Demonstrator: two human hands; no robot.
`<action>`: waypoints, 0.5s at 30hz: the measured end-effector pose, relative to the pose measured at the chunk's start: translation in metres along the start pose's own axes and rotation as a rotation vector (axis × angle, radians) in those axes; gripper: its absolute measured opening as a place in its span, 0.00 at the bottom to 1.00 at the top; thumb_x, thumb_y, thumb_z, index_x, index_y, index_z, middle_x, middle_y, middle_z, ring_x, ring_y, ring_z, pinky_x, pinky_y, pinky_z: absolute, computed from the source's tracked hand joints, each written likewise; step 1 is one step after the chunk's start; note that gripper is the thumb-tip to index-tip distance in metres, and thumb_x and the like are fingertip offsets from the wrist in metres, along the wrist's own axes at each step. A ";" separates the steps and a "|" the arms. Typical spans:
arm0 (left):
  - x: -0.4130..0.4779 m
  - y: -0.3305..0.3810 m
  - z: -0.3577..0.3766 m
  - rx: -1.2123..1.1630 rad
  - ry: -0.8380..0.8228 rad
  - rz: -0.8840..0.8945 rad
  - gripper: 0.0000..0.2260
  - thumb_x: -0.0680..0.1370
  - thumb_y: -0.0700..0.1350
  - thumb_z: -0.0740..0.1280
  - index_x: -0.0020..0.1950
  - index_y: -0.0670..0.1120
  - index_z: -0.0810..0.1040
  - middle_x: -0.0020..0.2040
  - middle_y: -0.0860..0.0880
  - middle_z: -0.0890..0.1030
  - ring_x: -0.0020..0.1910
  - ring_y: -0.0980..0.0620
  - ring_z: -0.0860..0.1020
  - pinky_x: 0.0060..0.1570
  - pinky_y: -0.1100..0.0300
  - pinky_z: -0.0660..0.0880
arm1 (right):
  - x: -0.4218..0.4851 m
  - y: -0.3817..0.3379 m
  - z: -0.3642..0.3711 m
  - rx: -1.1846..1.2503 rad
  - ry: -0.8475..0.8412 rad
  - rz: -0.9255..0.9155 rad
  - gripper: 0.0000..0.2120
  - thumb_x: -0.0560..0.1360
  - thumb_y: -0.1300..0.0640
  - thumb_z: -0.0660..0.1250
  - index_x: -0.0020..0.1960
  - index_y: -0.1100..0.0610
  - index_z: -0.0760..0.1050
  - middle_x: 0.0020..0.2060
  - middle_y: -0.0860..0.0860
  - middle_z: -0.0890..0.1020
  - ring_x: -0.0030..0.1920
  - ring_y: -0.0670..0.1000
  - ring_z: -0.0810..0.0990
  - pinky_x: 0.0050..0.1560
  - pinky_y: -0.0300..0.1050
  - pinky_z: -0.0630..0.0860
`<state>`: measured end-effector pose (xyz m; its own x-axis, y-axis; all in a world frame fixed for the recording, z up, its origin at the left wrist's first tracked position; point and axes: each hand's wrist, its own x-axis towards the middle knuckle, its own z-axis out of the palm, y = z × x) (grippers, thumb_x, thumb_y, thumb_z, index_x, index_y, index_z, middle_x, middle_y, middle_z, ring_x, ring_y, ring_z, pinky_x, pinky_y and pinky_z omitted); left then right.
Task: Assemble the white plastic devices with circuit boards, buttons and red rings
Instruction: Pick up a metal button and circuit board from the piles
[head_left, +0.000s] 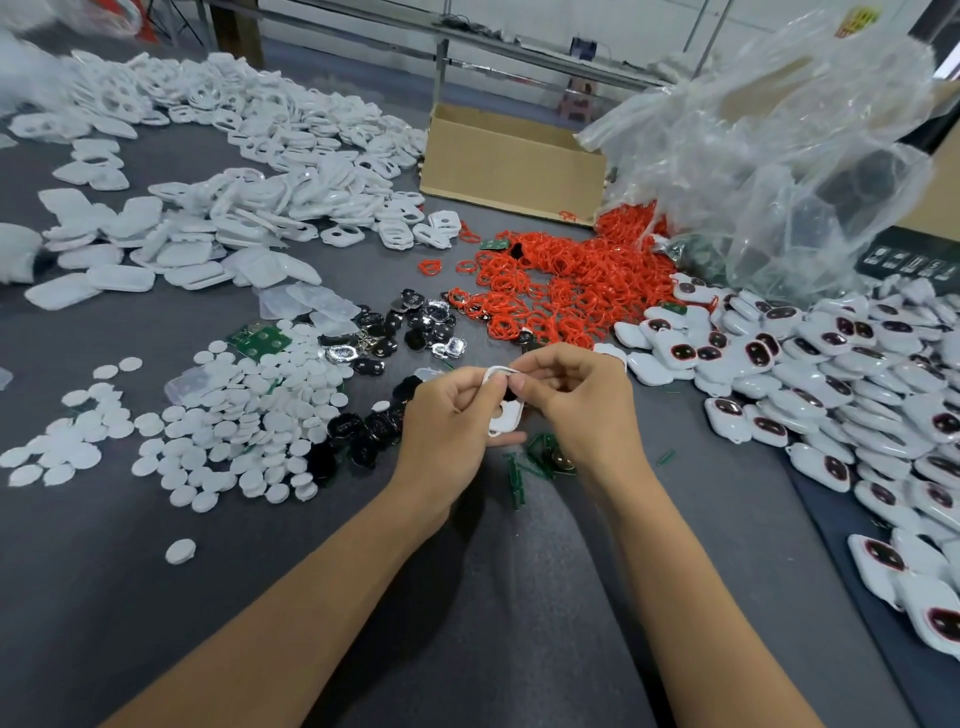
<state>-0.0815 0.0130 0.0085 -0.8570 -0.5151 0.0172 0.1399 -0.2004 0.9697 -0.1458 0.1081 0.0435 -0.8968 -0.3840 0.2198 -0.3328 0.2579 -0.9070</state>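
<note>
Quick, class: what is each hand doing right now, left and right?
The left hand is closed, pinching the white plastic shell.
The right hand is closed, pinching the same shell near its top edge.

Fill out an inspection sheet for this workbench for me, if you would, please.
Surface: grey table, largely covered in loose parts.
Job's things: white shell held in both hands; shell heap far left; red rings heaped centre; white discs near left; black and silver parts; green circuit board; assembled devices piled right.
Clutter: green scraps below the hands; crumpled plastic bag.
Hands: left hand and right hand both pinch the white shell's upper end.
Cables: nothing seen.
Surroundings: cardboard box at the far edge; metal rail beyond.
</note>
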 end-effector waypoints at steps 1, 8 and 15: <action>0.000 0.000 0.001 0.026 0.005 0.005 0.09 0.81 0.40 0.63 0.48 0.42 0.83 0.35 0.47 0.83 0.40 0.55 0.80 0.39 0.56 0.82 | 0.000 0.000 0.000 -0.014 0.003 -0.002 0.06 0.69 0.68 0.73 0.40 0.58 0.81 0.34 0.54 0.82 0.35 0.47 0.78 0.39 0.38 0.76; 0.003 -0.002 -0.004 0.289 0.131 0.126 0.09 0.80 0.38 0.64 0.46 0.45 0.83 0.36 0.47 0.84 0.35 0.51 0.80 0.41 0.53 0.77 | -0.008 0.002 0.013 -0.177 0.009 -0.121 0.05 0.70 0.64 0.71 0.40 0.56 0.78 0.31 0.46 0.79 0.30 0.41 0.74 0.33 0.30 0.69; -0.001 0.002 -0.002 0.218 0.047 0.072 0.07 0.79 0.37 0.65 0.48 0.44 0.82 0.38 0.47 0.85 0.42 0.45 0.84 0.49 0.45 0.80 | -0.007 0.004 0.011 -0.138 0.071 -0.178 0.09 0.69 0.70 0.69 0.41 0.56 0.80 0.32 0.44 0.79 0.32 0.40 0.74 0.36 0.29 0.69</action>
<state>-0.0796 0.0119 0.0096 -0.8240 -0.5606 0.0821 0.0855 0.0203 0.9961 -0.1377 0.1020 0.0344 -0.8373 -0.3718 0.4009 -0.5195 0.3122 -0.7954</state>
